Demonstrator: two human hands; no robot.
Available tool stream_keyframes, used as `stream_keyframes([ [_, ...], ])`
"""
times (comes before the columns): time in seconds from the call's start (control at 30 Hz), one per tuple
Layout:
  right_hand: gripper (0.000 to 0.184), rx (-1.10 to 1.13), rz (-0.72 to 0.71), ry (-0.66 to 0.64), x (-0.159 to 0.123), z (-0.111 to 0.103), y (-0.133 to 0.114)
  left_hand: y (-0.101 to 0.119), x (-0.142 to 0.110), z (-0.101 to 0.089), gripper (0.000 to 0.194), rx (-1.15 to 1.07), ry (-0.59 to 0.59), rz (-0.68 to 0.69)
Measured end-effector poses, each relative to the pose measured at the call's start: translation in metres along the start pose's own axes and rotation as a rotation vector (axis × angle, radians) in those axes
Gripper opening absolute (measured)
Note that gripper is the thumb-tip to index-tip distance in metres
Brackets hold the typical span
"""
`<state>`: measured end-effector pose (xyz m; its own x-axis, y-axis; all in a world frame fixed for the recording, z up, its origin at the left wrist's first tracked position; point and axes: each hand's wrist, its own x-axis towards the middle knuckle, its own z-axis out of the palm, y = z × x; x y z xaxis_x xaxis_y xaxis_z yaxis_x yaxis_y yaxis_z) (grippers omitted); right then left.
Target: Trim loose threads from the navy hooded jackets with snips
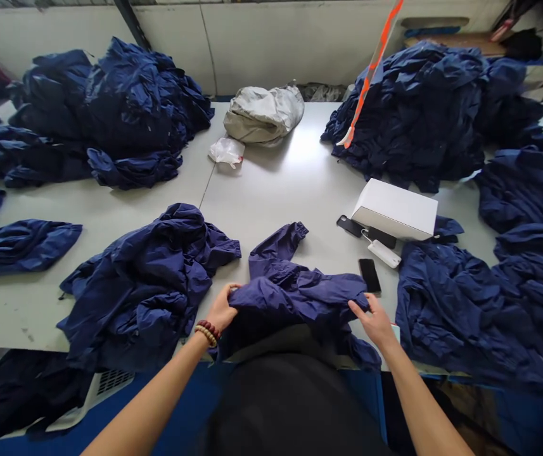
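Observation:
A crumpled navy nylon jacket [294, 291] lies across the table's front edge, with one sleeve reaching away from me. My left hand [221, 308] grips its left side, and a beaded bracelet circles that wrist. My right hand [373, 321] holds its right edge. Just beyond that hand lies a black smartphone [369, 275] on the white table [290, 183]. Another navy jacket [142, 291] lies crumpled close to my left hand. The lower part of the held jacket hangs against my dark top and is partly hidden.
Large heaps of navy garments [104, 107] stand on the table at the left and right. A white box [395, 209] sits beside a second phone [350, 225] and a white corded device [384, 253]. A grey bundle [264, 114] lies at the far edge.

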<state>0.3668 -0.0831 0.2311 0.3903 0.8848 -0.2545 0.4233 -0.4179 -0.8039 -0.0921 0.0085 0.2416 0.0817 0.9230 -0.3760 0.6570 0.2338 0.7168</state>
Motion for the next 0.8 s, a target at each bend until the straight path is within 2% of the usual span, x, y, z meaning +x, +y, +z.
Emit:
stream_keyframes([
  [0.07,0.065,0.079,-0.07,0.048,-0.011,-0.022,-0.023,0.023,-0.002,-0.021,0.06,-0.065,0.097,0.126],
  [0.13,0.068,0.192,-0.137,0.112,-0.024,-0.041,-0.05,0.036,-0.006,-0.046,0.065,-0.101,0.207,0.198],
  [0.23,0.063,0.34,-0.251,0.184,-0.036,-0.055,-0.086,0.03,-0.01,-0.074,0.063,-0.111,0.37,0.191],
  [0.3,0.062,0.378,-0.285,0.137,-0.035,-0.051,-0.103,0.013,-0.011,-0.079,0.057,-0.098,0.417,0.131],
  [0.37,0.064,0.394,-0.266,0.024,-0.03,-0.035,-0.109,-0.007,-0.015,-0.074,0.049,-0.071,0.374,0.057],
  [0.43,0.063,0.39,-0.228,-0.109,-0.026,-0.014,-0.105,-0.029,-0.025,-0.062,0.045,-0.031,0.277,-0.013],
  [0.53,0.06,0.359,-0.195,-0.287,-0.032,0.02,-0.084,-0.058,-0.052,-0.043,0.04,0.013,0.134,-0.092],
  [0.6,0.062,0.362,-0.164,-0.341,-0.044,0.041,-0.067,-0.07,-0.072,-0.033,0.045,0.03,0.05,-0.142],
  [0.7,0.071,0.384,-0.12,-0.386,-0.061,0.075,-0.053,-0.067,-0.088,-0.015,0.071,0.065,0.005,-0.199],
  [0.77,0.079,0.391,-0.121,-0.431,-0.067,0.101,-0.06,-0.047,-0.087,0.003,0.089,0.053,-0.063,-0.15],
  [0.8,0.081,0.392,-0.13,-0.471,-0.069,0.113,-0.068,-0.033,-0.084,0.014,0.095,0.018,-0.136,-0.085],
])
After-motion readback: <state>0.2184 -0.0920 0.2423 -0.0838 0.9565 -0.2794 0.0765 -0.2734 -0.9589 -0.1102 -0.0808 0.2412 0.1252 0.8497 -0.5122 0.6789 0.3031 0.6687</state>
